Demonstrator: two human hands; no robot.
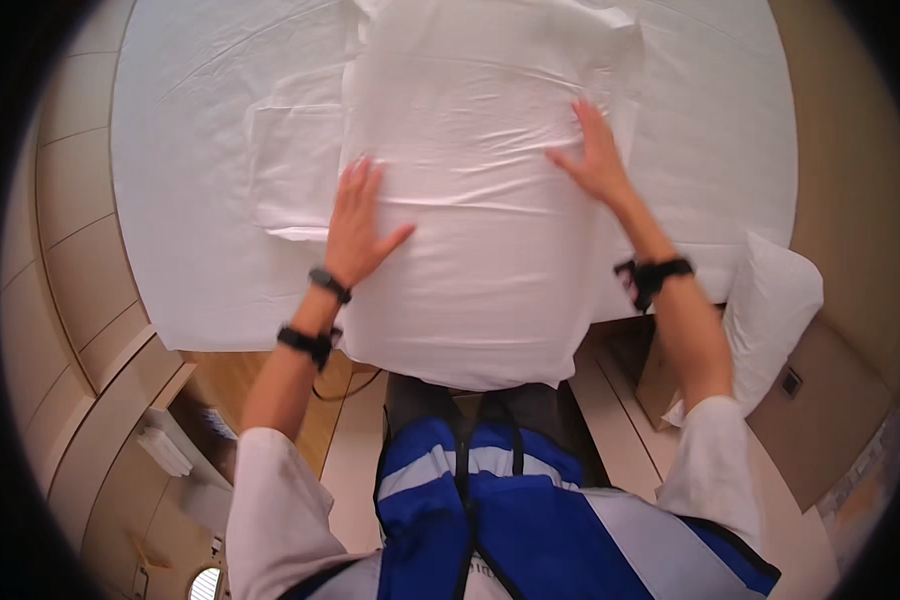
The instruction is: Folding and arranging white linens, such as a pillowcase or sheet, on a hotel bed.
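Note:
A white pillow in a smooth white case lies on a bed in front of me, its near end hanging slightly over the bed's edge. My left hand rests flat with spread fingers on the pillow's left side. Towards the far right side of the pillow, my right hand lies with fingers apart; it looks slightly blurred. Creases run across the white fabric between the hands. Under the pillow's left side, another flat white cloth or pillow sticks out. Neither hand grips anything.
The white bed sheet spreads around the pillow. Another white pillow stands tilted at the bed's right corner, beside a brown panel. A padded wall runs along the left. Shelving with white items is at the lower left.

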